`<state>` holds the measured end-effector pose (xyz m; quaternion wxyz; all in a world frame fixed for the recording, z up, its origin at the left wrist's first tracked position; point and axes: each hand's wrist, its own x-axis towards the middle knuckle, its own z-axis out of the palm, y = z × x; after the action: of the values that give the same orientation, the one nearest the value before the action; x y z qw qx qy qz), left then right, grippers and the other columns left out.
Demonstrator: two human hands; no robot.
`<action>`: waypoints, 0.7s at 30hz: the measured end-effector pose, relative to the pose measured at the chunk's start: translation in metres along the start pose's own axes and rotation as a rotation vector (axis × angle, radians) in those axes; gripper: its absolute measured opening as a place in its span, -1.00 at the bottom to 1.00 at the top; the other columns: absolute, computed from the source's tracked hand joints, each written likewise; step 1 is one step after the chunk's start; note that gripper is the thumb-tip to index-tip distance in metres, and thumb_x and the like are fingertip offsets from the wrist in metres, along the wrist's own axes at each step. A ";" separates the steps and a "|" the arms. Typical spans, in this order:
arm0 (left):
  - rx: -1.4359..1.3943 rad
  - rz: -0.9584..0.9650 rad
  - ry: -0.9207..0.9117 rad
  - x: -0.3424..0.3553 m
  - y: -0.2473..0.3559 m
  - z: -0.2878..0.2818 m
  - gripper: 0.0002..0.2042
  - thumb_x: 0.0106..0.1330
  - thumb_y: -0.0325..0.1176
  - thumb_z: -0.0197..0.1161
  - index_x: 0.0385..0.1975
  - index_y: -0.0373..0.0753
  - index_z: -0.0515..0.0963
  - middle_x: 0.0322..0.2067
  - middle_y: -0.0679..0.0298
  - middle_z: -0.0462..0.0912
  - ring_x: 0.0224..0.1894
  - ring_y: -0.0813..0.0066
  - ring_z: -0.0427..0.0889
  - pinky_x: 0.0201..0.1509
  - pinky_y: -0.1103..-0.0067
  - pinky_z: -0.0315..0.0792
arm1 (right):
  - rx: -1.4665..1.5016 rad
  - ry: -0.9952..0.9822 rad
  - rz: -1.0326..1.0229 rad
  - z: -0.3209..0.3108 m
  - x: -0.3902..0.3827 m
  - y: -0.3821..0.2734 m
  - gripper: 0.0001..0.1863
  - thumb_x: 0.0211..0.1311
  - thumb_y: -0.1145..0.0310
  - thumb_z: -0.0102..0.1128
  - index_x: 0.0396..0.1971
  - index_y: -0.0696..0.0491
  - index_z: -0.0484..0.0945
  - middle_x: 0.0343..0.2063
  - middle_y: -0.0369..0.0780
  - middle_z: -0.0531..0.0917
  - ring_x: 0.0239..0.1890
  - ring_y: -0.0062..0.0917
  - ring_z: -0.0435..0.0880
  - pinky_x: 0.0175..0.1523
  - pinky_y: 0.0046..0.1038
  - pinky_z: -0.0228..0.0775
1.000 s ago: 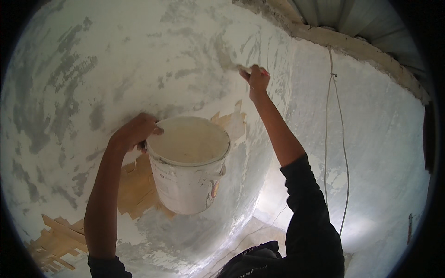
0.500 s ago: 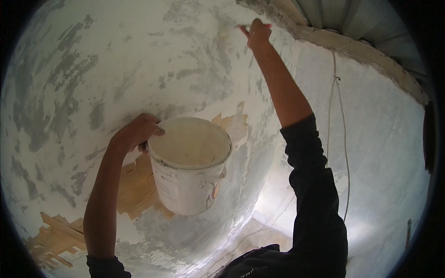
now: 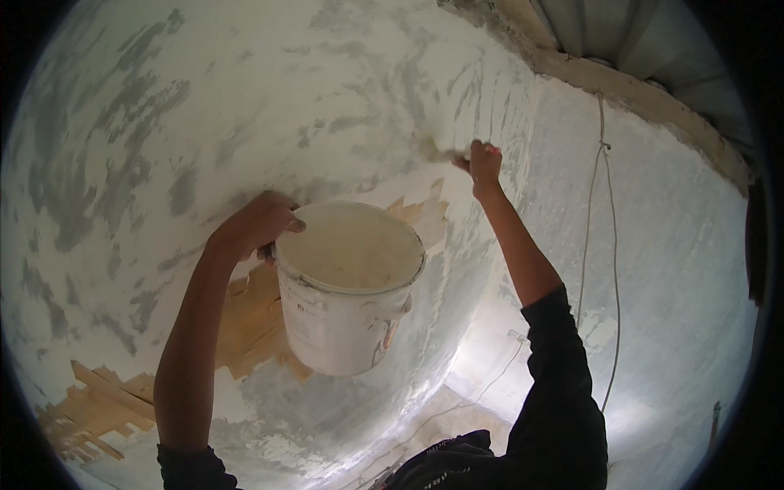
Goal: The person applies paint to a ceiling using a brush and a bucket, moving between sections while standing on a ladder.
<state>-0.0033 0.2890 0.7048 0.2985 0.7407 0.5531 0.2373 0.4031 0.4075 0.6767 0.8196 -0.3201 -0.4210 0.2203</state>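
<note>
My left hand [image 3: 260, 222] grips the rim of a white plastic bucket [image 3: 331, 327], which holds a pale cream substance and is held up before the mottled white-and-grey wall [image 3: 122, 114]. At upper right of the bucket, my right hand [image 3: 482, 163] is closed on a brush [image 3: 441, 153] with a red bit on its handle. Its blurred head is against the wall, or very near it. Torn brown patches [image 3: 245, 318] of peeled covering show on the wall behind and left of the bucket.
A pale side wall [image 3: 653, 261] on the right has a knotted cord [image 3: 612, 310] hanging down it. A rough ledge [image 3: 621, 90] runs under ribbed metal roofing [image 3: 653, 41]. Low in the background, a lit floor [image 3: 445, 408] shows a thin cable lying across it.
My right hand rose high on the wall with the brush, then came down to lower than where it began, slightly rightward. My left hand and bucket have shifted a little right and up.
</note>
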 end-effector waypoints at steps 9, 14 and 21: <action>-0.019 0.005 0.057 -0.009 0.010 0.004 -0.67 0.21 -0.43 0.19 -0.06 -0.50 0.49 -0.63 0.11 0.55 -0.79 0.45 0.47 -0.71 0.51 0.31 | 0.134 0.127 0.081 0.078 0.073 -0.086 -0.63 0.23 0.43 0.04 -0.01 0.23 0.27 -0.11 -0.10 0.39 -0.20 -0.37 0.55 -0.29 -0.36 0.75; -0.060 -0.032 0.077 -0.011 0.008 0.004 -0.54 0.17 -0.39 0.24 0.09 -0.39 0.42 -0.36 0.10 0.56 -0.73 0.46 0.37 -0.72 0.48 0.28 | 0.585 0.096 -0.153 0.114 0.098 -0.147 -0.67 0.24 0.43 0.00 -0.10 0.34 0.26 -0.20 -0.04 0.48 -0.38 -0.27 0.62 -0.31 -0.36 0.74; -0.070 -0.012 0.073 -0.006 0.000 0.003 -0.55 0.17 -0.36 0.26 0.07 -0.35 0.46 -0.43 0.12 0.56 -0.73 0.47 0.38 -0.71 0.49 0.26 | 0.357 -0.033 -0.260 0.096 0.059 -0.078 -0.81 0.24 0.47 -0.01 -0.52 0.14 0.22 -0.42 -0.07 0.50 -0.50 -0.29 0.63 -0.34 -0.27 0.72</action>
<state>-0.0031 0.2823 0.7022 0.3050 0.7174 0.5593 0.2818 0.3622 0.4231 0.8065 0.8778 -0.1095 -0.4264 0.1891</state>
